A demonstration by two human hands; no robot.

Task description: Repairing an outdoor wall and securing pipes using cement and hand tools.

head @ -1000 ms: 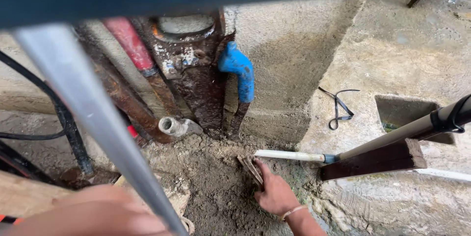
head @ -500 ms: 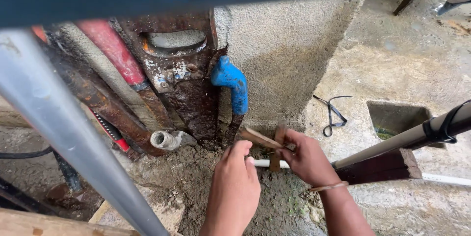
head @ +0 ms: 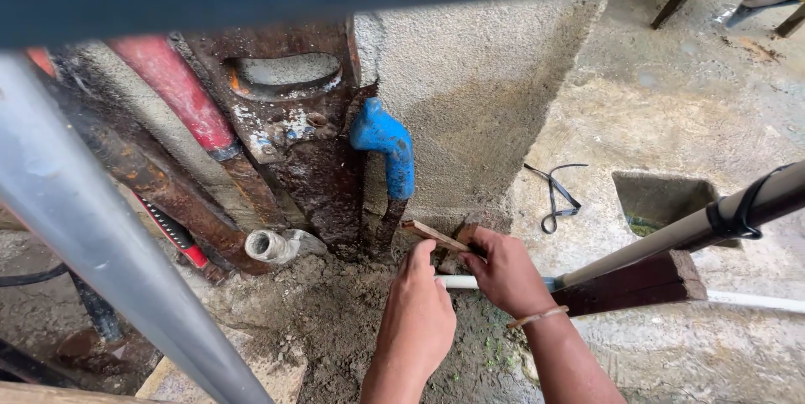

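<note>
My right hand (head: 503, 270) grips a small flat piece of wood (head: 432, 235), holding it against the foot of the plastered wall below a blue pipe elbow (head: 384, 148). My left hand (head: 417, 312) reaches in beside it, fingers curled near the wood's underside and over a thin white pipe (head: 457, 282) lying on the ground. A band circles my right wrist. Whether my left hand grips anything is hidden by its back.
Rusty shovel blade (head: 293, 131) and red-handled tools lean on the wall at left. An open grey pipe end (head: 267, 245) pokes from wet soil. A grey metal bar (head: 109, 245) crosses the foreground. A square hole (head: 662, 198), black cord (head: 555, 194) and wood block (head: 637, 282) lie right.
My right hand lifted the wood piece from the soil up to the wall base. My left hand came in from the lower left beside it. The view shifted slightly closer.
</note>
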